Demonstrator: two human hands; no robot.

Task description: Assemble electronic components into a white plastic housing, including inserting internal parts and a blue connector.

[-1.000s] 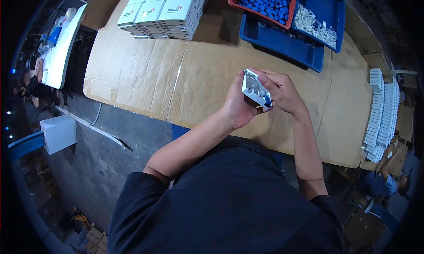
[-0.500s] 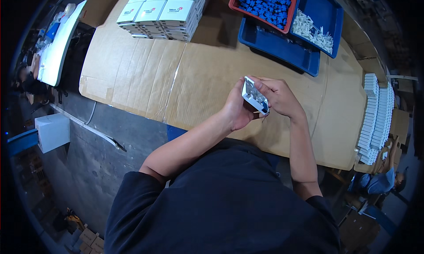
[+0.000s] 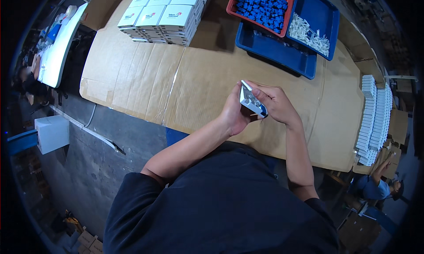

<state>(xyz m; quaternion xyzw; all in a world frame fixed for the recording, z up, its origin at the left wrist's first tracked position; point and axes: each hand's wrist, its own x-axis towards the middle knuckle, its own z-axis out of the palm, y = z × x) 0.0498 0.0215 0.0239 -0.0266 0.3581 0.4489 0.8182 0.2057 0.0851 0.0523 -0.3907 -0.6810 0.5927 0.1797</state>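
A small white plastic case is held tilted over the near part of the table, its hollow inner side partly showing. My left hand is wrapped round its left side and underside. From the right, my right hand grips it too, the thumb lying over the inner side and the fingers at the far edge. A dark blue bit shows at the case's lower right end. Grey or clear details inside are too small to make out, and the right thumb hides part of them.
Brown cardboard covers the table. Stacked white square boxes stand at the far left. Far right, a red tray of blue pieces overlaps blue trays, one holding white pieces. White parts stand in rows at right; a person is beyond.
The case has tipped a little and shifted slightly down and left in the picture. My right hand has moved a little with it, its thumb now further across. Both hands keep hold.
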